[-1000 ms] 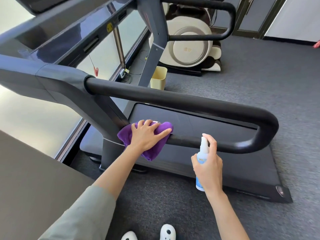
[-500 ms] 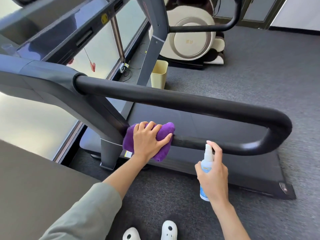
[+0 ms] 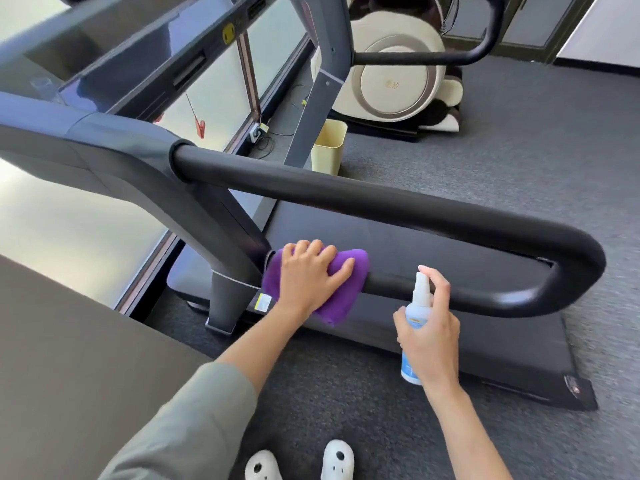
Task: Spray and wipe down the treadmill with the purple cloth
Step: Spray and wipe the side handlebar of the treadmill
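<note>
The treadmill (image 3: 398, 202) fills the view, its black looped handrail running from the grey upright to a bend at the right. My left hand (image 3: 311, 275) grips the purple cloth (image 3: 349, 285), which is wrapped over the lower handrail bar close to the upright. My right hand (image 3: 429, 327) holds a white and blue spray bottle (image 3: 417, 306) upright just in front of that lower bar, index finger on the nozzle top. The bottle's lower part is partly hidden by my palm.
The treadmill deck (image 3: 485, 344) lies on dark grey carpet. A pale yellow bin (image 3: 329, 145) stands behind the far upright. A cream massage chair (image 3: 394, 81) sits at the back. A grey surface (image 3: 69, 375) lies at my left. My white shoes (image 3: 301, 462) show at the bottom.
The purple cloth now sits bunched more tightly round the lower bar under my left hand. My right hand keeps the bottle in about the same place. The view has shifted slightly.
</note>
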The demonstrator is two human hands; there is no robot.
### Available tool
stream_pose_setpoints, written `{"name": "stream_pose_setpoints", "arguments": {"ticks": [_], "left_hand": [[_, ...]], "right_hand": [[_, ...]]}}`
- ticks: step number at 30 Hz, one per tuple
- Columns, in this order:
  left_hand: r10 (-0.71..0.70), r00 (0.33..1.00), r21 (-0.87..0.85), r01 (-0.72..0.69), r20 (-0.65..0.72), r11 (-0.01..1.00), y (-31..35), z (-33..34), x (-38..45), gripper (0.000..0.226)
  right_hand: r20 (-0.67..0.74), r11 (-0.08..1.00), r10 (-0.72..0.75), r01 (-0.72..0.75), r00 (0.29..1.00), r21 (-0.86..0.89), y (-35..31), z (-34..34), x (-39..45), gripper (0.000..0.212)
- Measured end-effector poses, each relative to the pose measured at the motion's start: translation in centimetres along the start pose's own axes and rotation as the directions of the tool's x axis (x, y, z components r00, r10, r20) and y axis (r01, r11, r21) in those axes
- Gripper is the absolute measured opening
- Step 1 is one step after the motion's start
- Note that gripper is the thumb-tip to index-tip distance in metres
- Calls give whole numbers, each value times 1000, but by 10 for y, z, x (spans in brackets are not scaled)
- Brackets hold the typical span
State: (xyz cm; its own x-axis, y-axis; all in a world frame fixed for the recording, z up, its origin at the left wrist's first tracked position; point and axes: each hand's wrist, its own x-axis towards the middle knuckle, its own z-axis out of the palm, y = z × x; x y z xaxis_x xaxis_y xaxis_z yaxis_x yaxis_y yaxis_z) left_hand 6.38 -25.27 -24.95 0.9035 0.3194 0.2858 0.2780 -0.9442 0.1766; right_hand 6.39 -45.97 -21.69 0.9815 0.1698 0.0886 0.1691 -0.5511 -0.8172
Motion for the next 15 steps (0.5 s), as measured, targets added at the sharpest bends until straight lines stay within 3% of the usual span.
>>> {"name": "stream_pose_setpoints", "arguments": {"ticks": [3,5,8,15], "left_hand": [[14,1000,36,-14,12,999,-34,-3,4,52],[-62,998,19,62,14,998,-25,-1,5,52],[-154,988,-17,154,-3,988,16,4,1,48],[-50,994,-108,61,93,992,119,7,5,50]], "right_hand": [[-21,1000,-7,7,1000,18,2,-1,-1,68],[-45,1000,-19,20,999,21,9,-7,-5,69],[-73,999,-4,8,997,44,22,-22,-9,69],[-127,1000,-1,2,992,9,36,-46,-2,69]]}}
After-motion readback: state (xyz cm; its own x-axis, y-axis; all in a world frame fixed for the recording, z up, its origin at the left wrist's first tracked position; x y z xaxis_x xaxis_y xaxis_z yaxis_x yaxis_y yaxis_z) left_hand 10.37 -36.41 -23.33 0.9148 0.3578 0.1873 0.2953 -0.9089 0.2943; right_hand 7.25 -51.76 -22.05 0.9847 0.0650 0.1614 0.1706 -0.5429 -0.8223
